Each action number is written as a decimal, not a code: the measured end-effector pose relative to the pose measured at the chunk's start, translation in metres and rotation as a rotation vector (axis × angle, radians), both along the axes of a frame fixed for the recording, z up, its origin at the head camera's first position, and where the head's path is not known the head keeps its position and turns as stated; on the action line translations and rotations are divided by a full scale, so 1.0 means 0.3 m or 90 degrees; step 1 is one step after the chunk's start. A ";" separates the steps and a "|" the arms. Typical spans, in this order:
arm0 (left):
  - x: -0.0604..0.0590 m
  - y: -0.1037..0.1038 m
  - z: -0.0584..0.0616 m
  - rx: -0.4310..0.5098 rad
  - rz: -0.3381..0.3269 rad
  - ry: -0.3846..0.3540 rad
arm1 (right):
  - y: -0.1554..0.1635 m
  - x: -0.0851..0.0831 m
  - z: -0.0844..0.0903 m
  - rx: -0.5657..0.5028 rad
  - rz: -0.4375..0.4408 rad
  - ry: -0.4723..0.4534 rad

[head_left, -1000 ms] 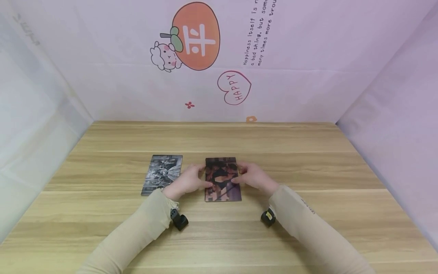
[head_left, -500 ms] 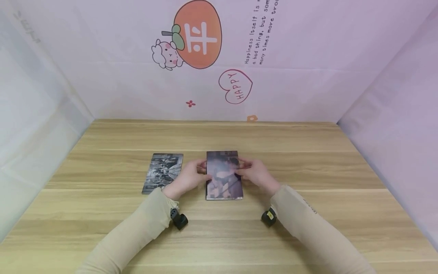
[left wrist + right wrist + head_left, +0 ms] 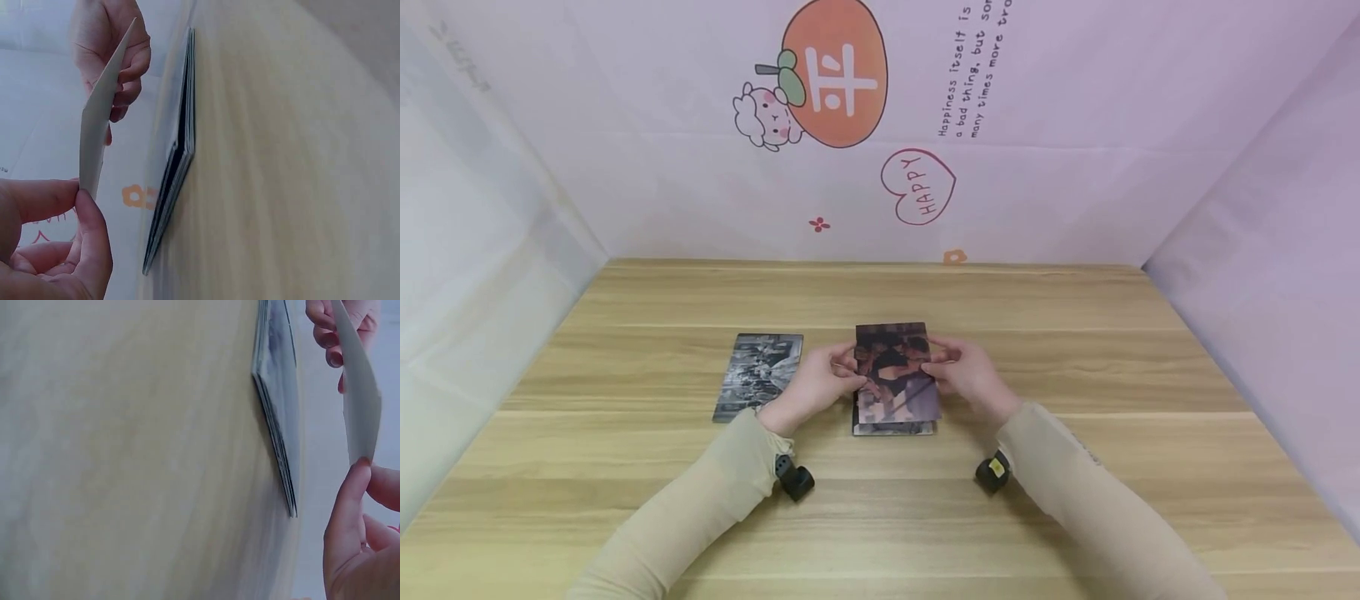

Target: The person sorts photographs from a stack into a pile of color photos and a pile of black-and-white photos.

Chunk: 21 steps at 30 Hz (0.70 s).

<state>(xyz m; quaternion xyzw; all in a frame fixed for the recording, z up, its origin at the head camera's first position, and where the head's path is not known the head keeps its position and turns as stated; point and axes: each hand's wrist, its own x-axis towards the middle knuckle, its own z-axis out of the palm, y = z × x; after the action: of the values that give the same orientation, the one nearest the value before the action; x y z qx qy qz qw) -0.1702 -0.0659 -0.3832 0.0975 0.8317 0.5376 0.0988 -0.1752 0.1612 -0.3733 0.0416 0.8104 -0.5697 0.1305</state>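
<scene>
Head view: left hand (image 3: 808, 392) and right hand (image 3: 972, 379) each pinch a side edge of the top photo (image 3: 895, 371), lifted off the stack (image 3: 893, 427) beneath their fingers; one grey photo (image 3: 758, 377) already lies left of them on the surface (image 3: 1075, 350). Left wrist view: thumb and fingers (image 3: 94, 244) grip the raised photo's edge, clear of the stack. Right wrist view: the same; nothing blocks the hands.
</scene>
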 end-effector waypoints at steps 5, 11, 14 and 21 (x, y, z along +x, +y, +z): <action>0.005 0.027 0.016 0.027 -0.005 -0.014 | 0.034 0.008 0.011 -0.029 0.013 0.013; 0.007 0.073 0.034 0.069 -0.019 -0.040 | 0.095 0.023 0.028 -0.009 0.028 0.021; 0.007 0.105 0.042 0.099 -0.038 -0.046 | 0.134 0.032 0.046 0.010 0.034 0.029; 0.016 0.191 0.049 0.151 -0.070 -0.073 | 0.233 0.049 0.064 0.043 0.041 0.049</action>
<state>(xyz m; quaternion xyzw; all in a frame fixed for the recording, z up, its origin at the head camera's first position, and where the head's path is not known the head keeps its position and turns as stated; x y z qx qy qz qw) -0.1653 -0.0086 -0.3686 0.1230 0.7486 0.6307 0.1634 -0.1605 0.2311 -0.3541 -0.0021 0.8346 -0.5384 0.1164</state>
